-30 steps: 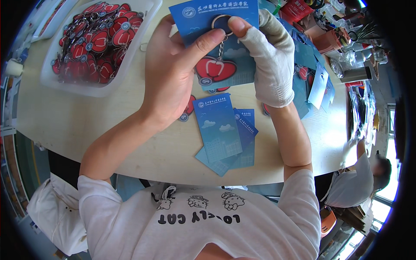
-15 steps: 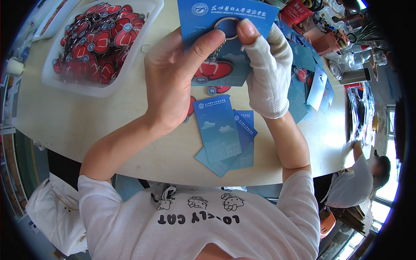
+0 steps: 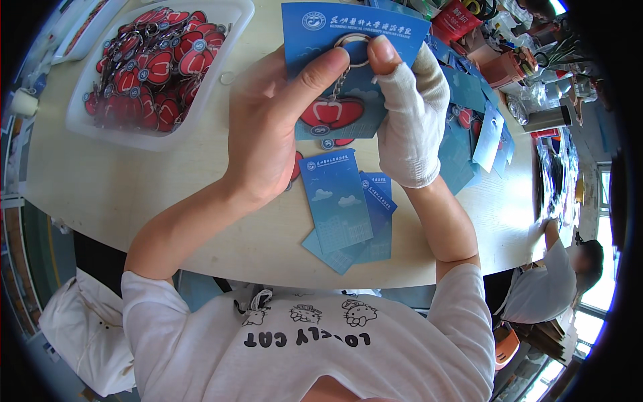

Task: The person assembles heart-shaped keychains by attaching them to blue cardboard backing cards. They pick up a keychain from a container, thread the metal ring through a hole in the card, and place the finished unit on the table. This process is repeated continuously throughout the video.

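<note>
Keychain heart (image 3: 332,111) lies on the blue card (image 3: 355,40), pinched by left hand (image 3: 271,127) and gloved right hand (image 3: 410,114); a loosened pinch could drop it.

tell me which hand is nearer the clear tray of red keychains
Left. The bare left hand sits just right of the clear tray, close to its near corner. The gloved right hand is farther right, on the other side of the blue card.
</note>
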Demonstrator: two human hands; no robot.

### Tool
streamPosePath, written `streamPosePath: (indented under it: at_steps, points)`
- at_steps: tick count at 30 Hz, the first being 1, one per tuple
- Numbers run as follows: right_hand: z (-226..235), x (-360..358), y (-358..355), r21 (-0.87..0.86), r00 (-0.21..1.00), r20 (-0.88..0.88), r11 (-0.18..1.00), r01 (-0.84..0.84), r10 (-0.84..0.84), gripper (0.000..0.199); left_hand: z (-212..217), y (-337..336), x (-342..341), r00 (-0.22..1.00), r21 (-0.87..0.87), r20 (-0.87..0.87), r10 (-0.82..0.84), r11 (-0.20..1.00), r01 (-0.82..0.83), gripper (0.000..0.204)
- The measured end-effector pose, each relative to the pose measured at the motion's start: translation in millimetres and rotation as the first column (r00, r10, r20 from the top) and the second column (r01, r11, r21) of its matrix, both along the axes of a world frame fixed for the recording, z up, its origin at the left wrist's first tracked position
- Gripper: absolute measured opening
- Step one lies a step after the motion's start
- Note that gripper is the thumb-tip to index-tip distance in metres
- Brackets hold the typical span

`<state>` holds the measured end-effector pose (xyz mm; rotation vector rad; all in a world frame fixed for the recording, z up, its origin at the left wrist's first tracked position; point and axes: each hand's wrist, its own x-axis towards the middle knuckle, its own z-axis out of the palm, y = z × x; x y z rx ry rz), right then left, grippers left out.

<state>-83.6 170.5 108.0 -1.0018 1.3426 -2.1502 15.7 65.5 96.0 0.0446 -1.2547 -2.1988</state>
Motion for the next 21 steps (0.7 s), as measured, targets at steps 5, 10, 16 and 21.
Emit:
streamPosePath:
  at_steps: [5,10,16,21]
  points:
    - [10,7,-1,0.049,0.995,-0.090,0.998,0.039,-0.034,0.022,-1,-2,-1,1.000,0.051,0.014,-0.019,0.999,0.018,0.024]
    - [-1,-2,-3,0.243,0.944,-0.276,0.937,0.250,-0.181,0.026,-3,-5,-2,1.000,0.037,0.026,0.001,0.999,-0.002,0.023]
    - [0,-15,3,0.347,0.937,-0.341,0.916,0.198,-0.074,0.033,-12,-15,-9,0.999,-0.146,0.026,0.032,0.989,-0.028,0.024]
    - [32,-71,50,0.513,0.890,-0.455,0.817,0.262,0.001,0.040,0,-39,2,0.977,-0.689,0.205,0.062,0.718,0.099,0.037]
